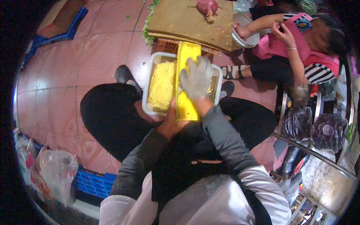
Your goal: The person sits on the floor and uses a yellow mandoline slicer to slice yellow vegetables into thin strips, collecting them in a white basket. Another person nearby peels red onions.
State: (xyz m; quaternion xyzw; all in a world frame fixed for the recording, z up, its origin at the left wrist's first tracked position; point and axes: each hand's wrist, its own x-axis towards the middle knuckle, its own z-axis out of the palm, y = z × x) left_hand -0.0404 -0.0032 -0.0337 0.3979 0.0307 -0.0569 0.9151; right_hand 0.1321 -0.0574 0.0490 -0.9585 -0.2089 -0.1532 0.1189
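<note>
A yellow slicer board, probably a mandoline (188, 109), lies lengthwise over a white-rimmed plastic basket (144, 95). My bare left hand (172, 121) grips the board's near end. My right hand (197, 78), in a grey-white work glove, presses flat on the middle of the board. Whatever may lie under its palm is hidden, and the glove is slightly blurred. Pale yellow shreds (163, 84) are heaped in the left side of the basket. A few more strands show at its right side, past the glove. The basket sits between my knees.
Ahead stands a wooden board (180, 22) with a red-skinned vegetable (207, 8) on it. At right, a co-worker in a pink apron (270, 45) reaches into a white bucket (251, 39). A metal rack (315, 153) holds bagged goods. A blue crate (92, 182) stands behind left.
</note>
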